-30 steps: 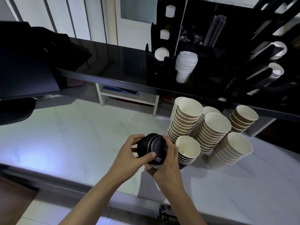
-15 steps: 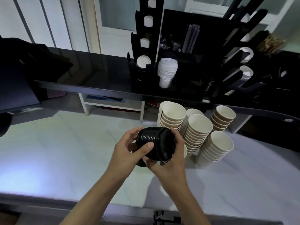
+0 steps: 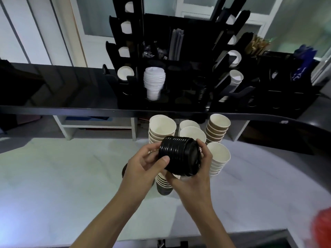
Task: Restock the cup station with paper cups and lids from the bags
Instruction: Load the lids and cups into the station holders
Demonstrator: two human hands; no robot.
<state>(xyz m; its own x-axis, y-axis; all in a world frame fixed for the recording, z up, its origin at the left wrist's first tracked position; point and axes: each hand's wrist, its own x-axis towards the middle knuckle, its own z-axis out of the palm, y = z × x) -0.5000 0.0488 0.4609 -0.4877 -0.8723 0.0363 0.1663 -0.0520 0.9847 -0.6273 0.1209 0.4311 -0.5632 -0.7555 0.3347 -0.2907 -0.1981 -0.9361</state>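
Note:
A stack of black lids [image 3: 179,155] lies sideways between both my hands above the white counter. My left hand [image 3: 145,166] grips its left end with the thumb on top, and my right hand [image 3: 193,178] cups it from below and the right. Behind it stand several stacks of paper cups [image 3: 162,127], white ones and a brown stack [image 3: 217,129]. A dark stack of cups [image 3: 163,183] sits under my hands, partly hidden. The black cup station [image 3: 179,68] stands on the dark shelf behind, with a stack of white lids [image 3: 154,82] in it.
The dark shelf's edge [image 3: 71,110] runs across above the white counter [image 3: 53,176]. The station's side slots hold white cups [image 3: 236,77]. A red blurred thing [image 3: 322,228] shows at the lower right. A white rack [image 3: 96,124] stands under the shelf.
The view has tilted up and shifted, showing more of the cup station. Both hands have turned the black lid stack so its ribbed side faces me and raised it slightly.

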